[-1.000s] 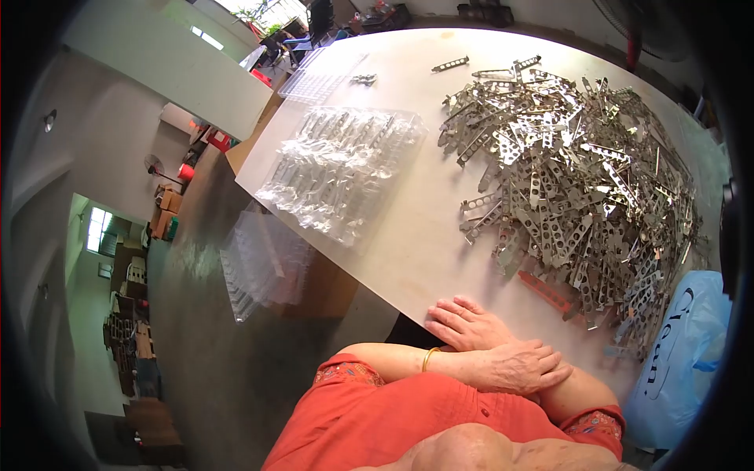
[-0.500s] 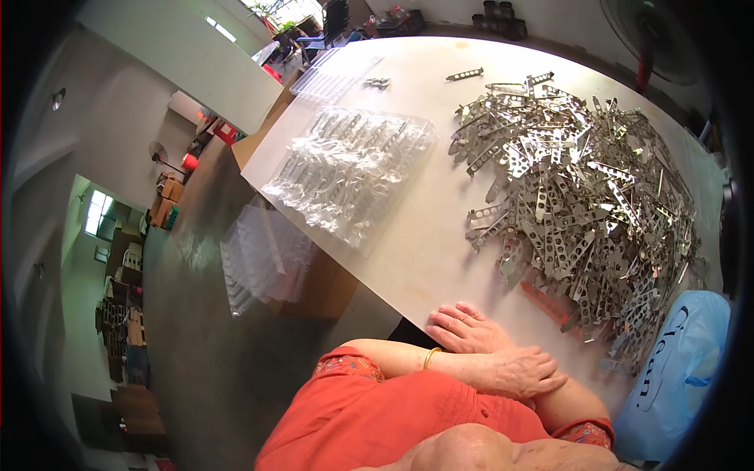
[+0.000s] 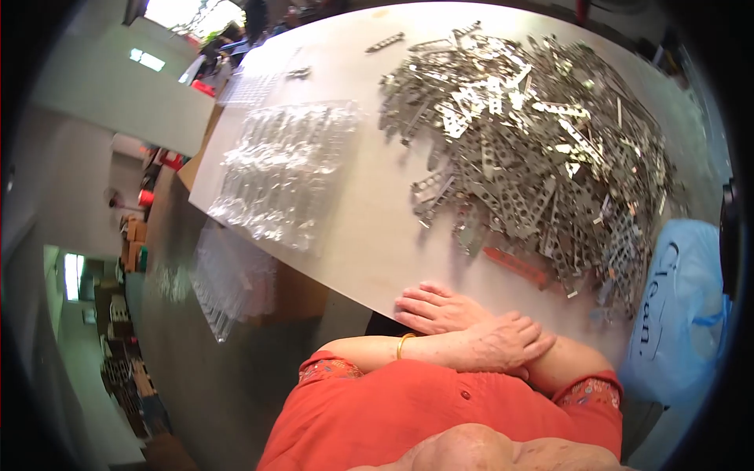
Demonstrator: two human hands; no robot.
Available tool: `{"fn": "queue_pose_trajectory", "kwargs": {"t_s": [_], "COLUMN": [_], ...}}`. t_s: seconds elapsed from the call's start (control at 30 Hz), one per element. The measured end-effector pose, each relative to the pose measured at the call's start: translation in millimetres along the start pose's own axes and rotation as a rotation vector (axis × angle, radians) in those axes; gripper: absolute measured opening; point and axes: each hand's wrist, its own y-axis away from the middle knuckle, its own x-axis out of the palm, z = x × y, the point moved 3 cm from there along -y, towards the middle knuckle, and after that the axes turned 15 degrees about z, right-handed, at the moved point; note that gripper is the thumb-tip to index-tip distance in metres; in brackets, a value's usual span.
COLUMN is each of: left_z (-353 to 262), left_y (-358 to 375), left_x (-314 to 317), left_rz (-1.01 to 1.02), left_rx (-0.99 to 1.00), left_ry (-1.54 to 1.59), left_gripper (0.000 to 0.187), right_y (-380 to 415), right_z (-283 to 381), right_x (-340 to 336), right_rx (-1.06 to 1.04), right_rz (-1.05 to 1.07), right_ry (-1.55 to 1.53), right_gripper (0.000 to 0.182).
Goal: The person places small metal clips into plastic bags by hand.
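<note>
My forearms are crossed at the table's front edge. My left hand, on the arm with a gold bangle, rests across my right forearm with its fingers stretched out. Lying flat near the edge of the white table is my right hand, fingers extended and holding nothing. Beyond them spreads a big heap of flat metal strips with round holes. An orange-red strip lies at the heap's near side. To the left, a clear plastic tray has shiny ridged compartments; its contents are hard to make out.
A blue plastic bag marked "Clean." stands at the right. More clear trays sit below the table's left edge, over a brown carton. One loose strip and a small metal bunch lie farther back.
The head view has shifted, so the table and heap appear higher and farther left. My arms stay crossed, with both hands in about the same resting places.
</note>
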Motion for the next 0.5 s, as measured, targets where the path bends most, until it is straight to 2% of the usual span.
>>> {"fn": "queue_pose_trajectory", "kwargs": {"t_s": [0.23,0.4,0.5], "left_z": [2.2,1.4,1.5], "left_y": [0.3,2.9,3.3], "left_x": [3.1,-1.2,4.0], "left_rz": [-0.054,-0.050,-0.101], "left_rx": [0.024,-0.012,-0.009], "left_ry": [-0.011,-0.021,-0.013], "left_gripper": [0.068,0.070,0.075], "right_y": [0.1,-0.8,-1.0], "right_z": [-2.0,0.3,-0.1], "right_x": [6.0,9.0,7.6], "right_rx": [-0.026,-0.038,-0.032], "right_rz": [-0.039,-0.132,-0.035], "right_ry": [-0.021,-0.057,-0.033], "right_gripper": [0.045,0.040,0.046]}}
